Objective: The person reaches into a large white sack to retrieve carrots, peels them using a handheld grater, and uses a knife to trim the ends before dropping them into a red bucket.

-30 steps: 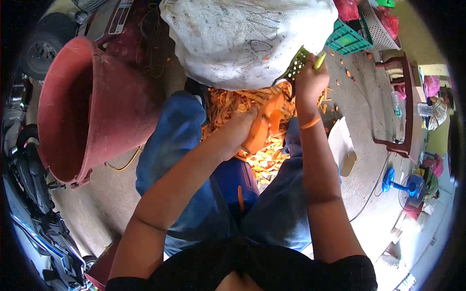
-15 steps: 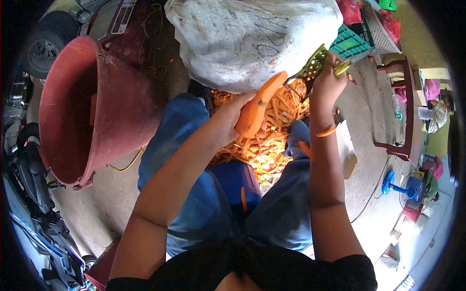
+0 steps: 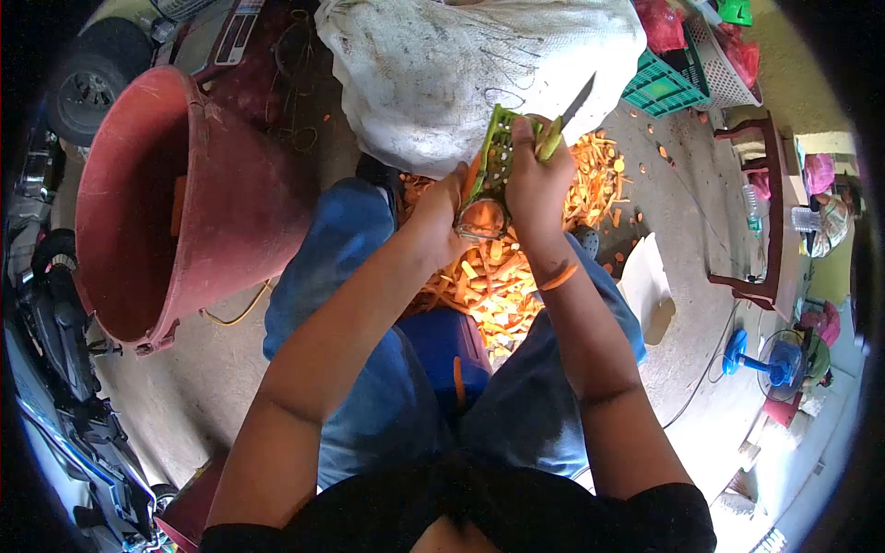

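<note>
In my left hand (image 3: 441,221) is a large orange carrot (image 3: 472,175), fingers wrapped round it, mostly hidden behind a green peeler. My right hand (image 3: 539,189) is closed on this green peeler (image 3: 499,152), which has a perforated body and lies over the carrot. A knife (image 3: 578,100) with a yellow-green handle also sticks out of the right hand, blade pointing up and away. Below both hands, a heap of carrot peels (image 3: 498,286) covers the floor between my feet. A strip of peel (image 3: 559,277) clings to my right wrist.
A full white sack (image 3: 479,74) stands just ahead. On the left, a big red tub (image 3: 235,184) leans toward me, a motorbike (image 3: 74,387) beyond it. Green crate (image 3: 666,83), white box (image 3: 648,281) and blue fan (image 3: 779,359) are on the right. A blue container (image 3: 442,346) sits between my knees.
My right hand has come left and down with the peeler and knife, bringing the peeler from beside the sack onto the carrot. My left hand has turned the carrot slightly; it is now largely covered.
</note>
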A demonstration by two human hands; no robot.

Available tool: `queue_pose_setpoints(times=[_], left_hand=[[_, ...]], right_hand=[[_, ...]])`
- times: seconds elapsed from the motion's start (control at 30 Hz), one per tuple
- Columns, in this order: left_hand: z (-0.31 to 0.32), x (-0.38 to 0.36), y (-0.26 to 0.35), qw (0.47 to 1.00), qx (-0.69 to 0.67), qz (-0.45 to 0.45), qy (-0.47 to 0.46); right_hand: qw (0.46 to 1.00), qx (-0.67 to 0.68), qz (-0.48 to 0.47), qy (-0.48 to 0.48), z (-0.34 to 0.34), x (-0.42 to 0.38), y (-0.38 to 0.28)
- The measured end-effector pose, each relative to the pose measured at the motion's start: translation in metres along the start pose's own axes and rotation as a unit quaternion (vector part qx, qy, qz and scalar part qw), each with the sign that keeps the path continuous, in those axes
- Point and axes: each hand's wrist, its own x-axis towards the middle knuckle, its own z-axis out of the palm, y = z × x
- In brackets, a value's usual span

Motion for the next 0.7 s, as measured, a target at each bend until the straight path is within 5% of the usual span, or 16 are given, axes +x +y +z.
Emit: queue_pose_setpoints(times=[0.13,0.2,0.27,0.33,0.37,0.47,0.53,0.63,0.7], left_hand=[[-0.008,-0.003,-0.001,0.993,0.103,-0.042,-0.049],[-0.004,-0.015,0.004,0.967,0.229,-0.09,-0.073],[0.01,-0.03,0.002,0.954,0.275,-0.114,-0.012],[0.013,-0.033,0.003,0.957,0.263,-0.123,-0.012],[0.009,-0.029,0.003,0.96,0.246,-0.13,-0.031],[-0.006,-0.021,0.009,0.973,0.174,-0.125,-0.083],[-0.005,-0.018,0.009,0.981,0.157,-0.093,-0.061],[-0.008,-0.01,0.013,0.988,0.131,-0.077,-0.037],[-0.018,-0.003,0.014,0.987,0.096,-0.064,-0.116]], right_hand=[[0.999,-0.024,0.03,-0.002,-0.008,0.002,0.003],[0.983,-0.071,-0.091,0.142,-0.015,0.023,0.031],[0.969,-0.117,0.036,0.214,-0.039,0.051,0.047],[0.95,-0.141,-0.05,0.273,-0.048,0.058,0.051],[0.947,-0.15,-0.013,0.285,-0.052,0.061,0.052],[0.963,-0.089,0.059,0.248,-0.052,0.06,0.037],[0.976,-0.04,0.001,0.213,-0.041,0.055,0.035],[0.99,0.04,0.084,0.102,-0.025,0.034,0.016],[0.995,0.065,0.07,0.039,-0.014,0.015,0.006]])
